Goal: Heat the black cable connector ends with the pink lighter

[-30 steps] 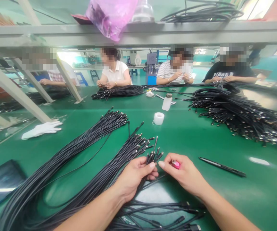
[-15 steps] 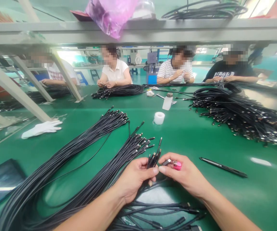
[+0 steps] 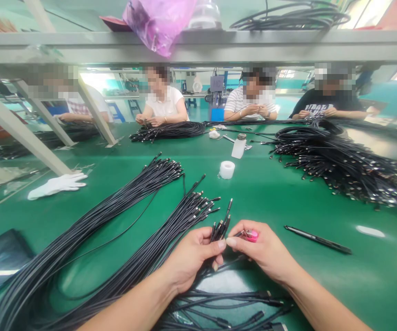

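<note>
My left hand (image 3: 198, 253) is closed round a small bunch of black cable ends (image 3: 222, 229), their metal tips pointing up. Close against it on the right, my right hand (image 3: 258, 246) pinches a black cable connector (image 3: 240, 233) between thumb and fingers. A small pink object (image 3: 252, 236) shows within the curled fingers of my right hand. Left of my hands, a long bundle of black cables (image 3: 164, 234) curves over the green table (image 3: 260, 197), with a second bundle (image 3: 116, 202) beyond it. More loose cables (image 3: 226, 299) lie below my hands.
A pen (image 3: 317, 239) lies at the right. Ahead are a white tape roll (image 3: 227, 169), a bottle (image 3: 239, 147) and a large cable pile (image 3: 353, 161). A white glove (image 3: 59, 185) and slanted posts (image 3: 22, 126) stand left. Several people sit across the table beneath a shelf (image 3: 198, 48).
The connector in my right hand has turned and its metal end shows less. The view has shifted slightly. Across the table, people's hands have moved a little.
</note>
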`<control>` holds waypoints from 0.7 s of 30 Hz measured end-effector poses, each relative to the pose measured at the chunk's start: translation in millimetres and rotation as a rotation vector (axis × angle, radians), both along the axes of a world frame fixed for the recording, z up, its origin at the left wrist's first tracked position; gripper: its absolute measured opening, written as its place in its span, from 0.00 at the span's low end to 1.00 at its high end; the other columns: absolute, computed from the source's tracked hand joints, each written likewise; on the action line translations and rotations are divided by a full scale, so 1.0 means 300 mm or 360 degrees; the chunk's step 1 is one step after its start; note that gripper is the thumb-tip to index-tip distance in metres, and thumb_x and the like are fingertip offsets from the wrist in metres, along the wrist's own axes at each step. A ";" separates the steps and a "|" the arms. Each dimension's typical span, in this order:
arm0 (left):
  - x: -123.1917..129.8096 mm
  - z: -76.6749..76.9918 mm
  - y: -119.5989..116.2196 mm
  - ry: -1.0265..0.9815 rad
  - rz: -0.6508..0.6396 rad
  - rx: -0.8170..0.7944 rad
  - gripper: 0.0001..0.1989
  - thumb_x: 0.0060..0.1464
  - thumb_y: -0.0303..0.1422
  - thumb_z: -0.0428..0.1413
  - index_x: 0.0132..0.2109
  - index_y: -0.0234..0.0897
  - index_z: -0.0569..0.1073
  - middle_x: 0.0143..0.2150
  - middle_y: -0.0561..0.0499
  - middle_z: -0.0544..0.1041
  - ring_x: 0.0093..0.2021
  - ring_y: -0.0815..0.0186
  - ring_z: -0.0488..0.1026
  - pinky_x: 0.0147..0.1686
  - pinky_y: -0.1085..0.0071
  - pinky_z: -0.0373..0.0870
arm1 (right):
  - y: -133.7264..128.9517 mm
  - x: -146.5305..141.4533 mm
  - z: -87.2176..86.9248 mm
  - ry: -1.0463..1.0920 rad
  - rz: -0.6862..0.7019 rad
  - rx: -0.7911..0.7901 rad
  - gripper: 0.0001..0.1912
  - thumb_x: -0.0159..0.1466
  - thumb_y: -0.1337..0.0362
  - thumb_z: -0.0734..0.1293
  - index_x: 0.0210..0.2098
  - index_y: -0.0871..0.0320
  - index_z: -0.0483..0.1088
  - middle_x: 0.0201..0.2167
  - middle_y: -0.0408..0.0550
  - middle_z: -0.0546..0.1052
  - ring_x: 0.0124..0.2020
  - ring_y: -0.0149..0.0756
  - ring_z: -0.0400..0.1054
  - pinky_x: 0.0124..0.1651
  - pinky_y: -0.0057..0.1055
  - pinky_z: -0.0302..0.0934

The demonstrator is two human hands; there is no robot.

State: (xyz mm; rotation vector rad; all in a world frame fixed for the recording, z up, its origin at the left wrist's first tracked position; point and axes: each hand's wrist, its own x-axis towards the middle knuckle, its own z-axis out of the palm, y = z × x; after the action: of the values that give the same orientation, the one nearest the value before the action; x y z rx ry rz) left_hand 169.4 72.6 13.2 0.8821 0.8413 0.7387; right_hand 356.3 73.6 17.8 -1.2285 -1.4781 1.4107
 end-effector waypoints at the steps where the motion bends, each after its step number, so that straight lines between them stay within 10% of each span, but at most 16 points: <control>1: 0.000 0.002 0.000 0.0005 -0.0008 0.0003 0.18 0.47 0.39 0.66 0.36 0.31 0.70 0.24 0.51 0.71 0.24 0.72 0.66 0.26 0.75 0.62 | 0.000 -0.001 0.000 0.0026 0.0006 0.0012 0.16 0.56 0.53 0.73 0.29 0.61 0.73 0.22 0.41 0.70 0.23 0.27 0.59 0.28 0.26 0.54; 21: 0.005 0.011 -0.001 0.0256 0.0288 0.0134 0.18 0.40 0.31 0.68 0.29 0.37 0.63 0.22 0.54 0.74 0.24 0.71 0.66 0.28 0.73 0.59 | 0.009 0.010 -0.031 0.0232 -0.0063 -0.0101 0.20 0.53 0.53 0.76 0.38 0.60 0.72 0.18 0.34 0.57 0.20 0.24 0.47 0.22 0.25 0.43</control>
State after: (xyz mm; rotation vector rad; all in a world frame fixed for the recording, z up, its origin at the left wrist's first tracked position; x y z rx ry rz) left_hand 171.0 72.4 16.6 0.9583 1.0488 0.8744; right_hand 359.3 76.2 8.4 -1.1610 -1.3126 1.4976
